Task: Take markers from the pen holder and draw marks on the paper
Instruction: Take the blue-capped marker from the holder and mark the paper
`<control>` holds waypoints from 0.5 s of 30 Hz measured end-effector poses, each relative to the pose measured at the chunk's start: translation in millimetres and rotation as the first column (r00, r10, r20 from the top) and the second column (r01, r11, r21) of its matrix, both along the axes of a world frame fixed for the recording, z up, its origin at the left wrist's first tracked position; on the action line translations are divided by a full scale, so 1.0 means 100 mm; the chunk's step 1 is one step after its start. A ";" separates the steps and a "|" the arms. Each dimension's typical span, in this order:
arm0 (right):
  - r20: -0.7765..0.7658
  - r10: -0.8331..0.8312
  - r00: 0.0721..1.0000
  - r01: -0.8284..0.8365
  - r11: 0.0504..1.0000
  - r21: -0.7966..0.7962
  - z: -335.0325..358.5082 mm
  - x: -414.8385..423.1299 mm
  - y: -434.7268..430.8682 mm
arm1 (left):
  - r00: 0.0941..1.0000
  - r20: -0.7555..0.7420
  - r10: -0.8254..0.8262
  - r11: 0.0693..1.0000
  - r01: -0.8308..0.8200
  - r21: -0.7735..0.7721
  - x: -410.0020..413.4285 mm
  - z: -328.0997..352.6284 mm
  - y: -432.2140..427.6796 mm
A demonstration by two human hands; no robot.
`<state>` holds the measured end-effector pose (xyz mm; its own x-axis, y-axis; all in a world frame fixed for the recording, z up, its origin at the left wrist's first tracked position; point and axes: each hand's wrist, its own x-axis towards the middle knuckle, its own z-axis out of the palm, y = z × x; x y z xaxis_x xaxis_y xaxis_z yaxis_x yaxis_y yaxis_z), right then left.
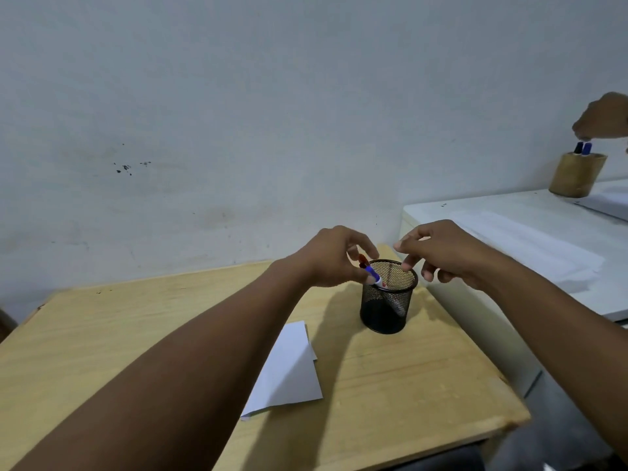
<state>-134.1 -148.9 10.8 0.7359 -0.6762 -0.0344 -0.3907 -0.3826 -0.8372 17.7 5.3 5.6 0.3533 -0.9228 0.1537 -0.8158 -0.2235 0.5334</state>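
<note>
Now both hands over black mesh pen holder point(388, 297), wooden table point(102, 334) centre.
Left hand point(334, 258) pinching blue-capped marker point(373, 276) at rim, barrel partly hidden; right hand point(448, 254) fingers loosely spread, empty; paper point(289, 368) at 7 o'clock, arm covering one edge.

bare forearms, left hand point(334, 256), right hand point(445, 254), sleeveless

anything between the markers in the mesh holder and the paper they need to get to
Nothing visible does. The left hand grips the markers at the rim of the pen holder; the paper lies flat beside it, uncovered, with bare table between.
</note>
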 end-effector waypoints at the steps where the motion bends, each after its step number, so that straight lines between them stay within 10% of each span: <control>1: 0.012 0.001 1.000 -0.001 1.000 -0.001 -0.01 0.01 0.01 | 0.999 0.047 -0.007 1.000 0.007 0.011 -0.01 -0.02 -0.01; 15: 0.045 0.002 0.999 0.001 0.998 -0.064 -0.07 0.19 0.14 | 0.991 0.127 -0.034 0.999 0.030 0.029 -0.10 0.02 0.02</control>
